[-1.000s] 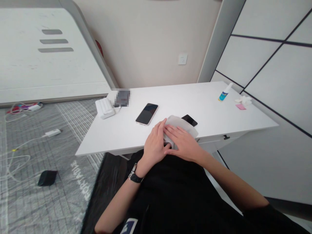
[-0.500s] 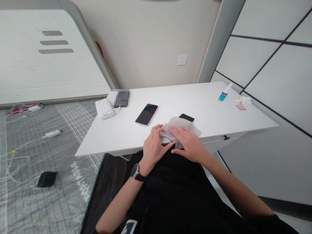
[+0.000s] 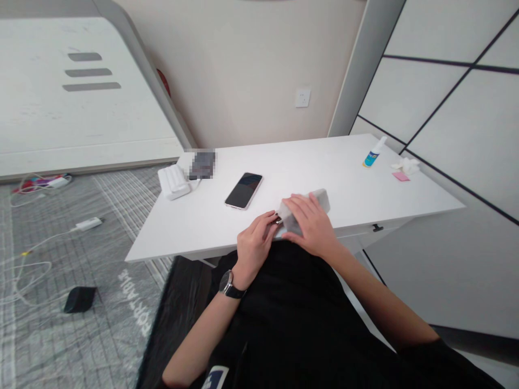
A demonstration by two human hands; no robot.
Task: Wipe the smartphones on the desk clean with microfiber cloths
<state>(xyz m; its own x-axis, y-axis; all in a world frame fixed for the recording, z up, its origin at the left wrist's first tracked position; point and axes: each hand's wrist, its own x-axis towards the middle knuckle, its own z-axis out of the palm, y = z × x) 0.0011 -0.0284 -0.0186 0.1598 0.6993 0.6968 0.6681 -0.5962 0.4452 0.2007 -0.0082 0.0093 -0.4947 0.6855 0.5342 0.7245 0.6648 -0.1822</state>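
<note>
Two hands work at the near edge of the white surface (image 3: 324, 162). The right hand (image 3: 310, 224) lies w/ fingers spread flat over a grey wipe cloth (image 3: 320, 197), pressing it down; the cloth is wrapped over something flat beneath it, prob. a dark phone, but that item is hidden so can't say for sure. The left hand (image 3: 253, 246) sits just beside, on the left, fingers curled & narrow, tips pinching the cloth's near-left corner, touching the right hand's thumb side. A dark wristwatch (image 3: 231, 284) is on the left wrist. The cloth bundle sits close to the front edge, approx. mid-surface. A 2nd smartphone (image 3: 244, 190), dark screen up, pale pinkish frame, lies apart to the left of the bundle, angled diagonally. Further left, at the back-left corner: a white ribbed box-like item (image 3: 174, 180) next to a blurred-out patch. Far right of the surface: a small spray bottle (image 3: 374, 153) w/ blue label, lying tilted, and near it a pink pad (image 3: 400, 176) w/ crumpled white tissue (image 3: 406, 166) just behind. A wall socket (image 3: 303, 98) is on the beige wall behind. On the grey patterned floor at left: white cables w/ a white adapter (image 3: 88, 223) and a small black object (image 3: 80, 299), well apart from the surface.
</note>
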